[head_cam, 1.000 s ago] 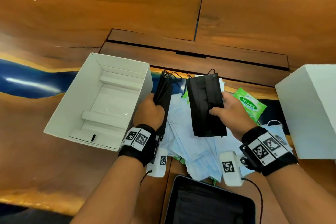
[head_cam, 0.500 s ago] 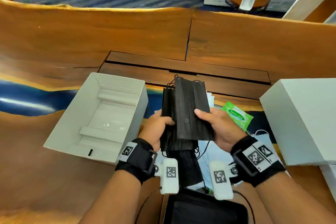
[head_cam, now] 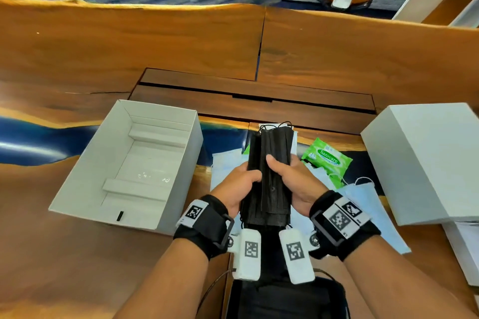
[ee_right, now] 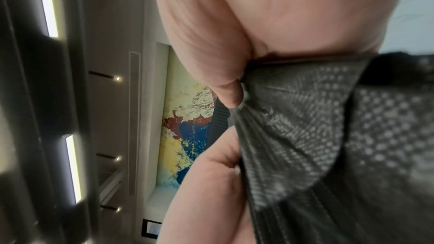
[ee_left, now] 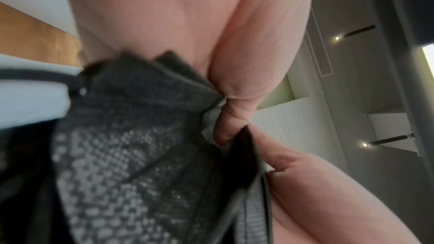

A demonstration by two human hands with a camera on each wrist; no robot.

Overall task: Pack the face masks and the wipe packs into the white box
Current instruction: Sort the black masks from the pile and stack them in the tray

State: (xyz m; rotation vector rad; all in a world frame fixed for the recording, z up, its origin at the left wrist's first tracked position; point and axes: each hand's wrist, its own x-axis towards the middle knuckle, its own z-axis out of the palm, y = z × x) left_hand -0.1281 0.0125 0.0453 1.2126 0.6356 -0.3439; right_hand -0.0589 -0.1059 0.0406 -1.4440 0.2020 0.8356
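- Left hand: fingers curled round the left edge of a stack of black face masks, thumb on top. Left wrist view shows the same hold, palm close above the dark dotted fabric.
- Right hand: grasps the right edge of the same stack, thumb pressed on the top mask near its middle. Right wrist view confirms it, thumb bearing on the mask edge.
- Stack is held off the table between both hands, long side running near to far, ear loops showing at the far end.
- White box: open, on the table left of the hands, just beside the left hand. Inside, only white cardboard steps and a small clear film patch.
- Green wipe pack: lies on the table right of the stack, near the right hand, partly on a loose heap of light blue masks.
- More light blue masks lie under and behind the hands.
- White lid: stands at the right, well apart from the open box.
- Wooden table with a blue streak at the left; a dark tablet sits at the near edge between the forearms.
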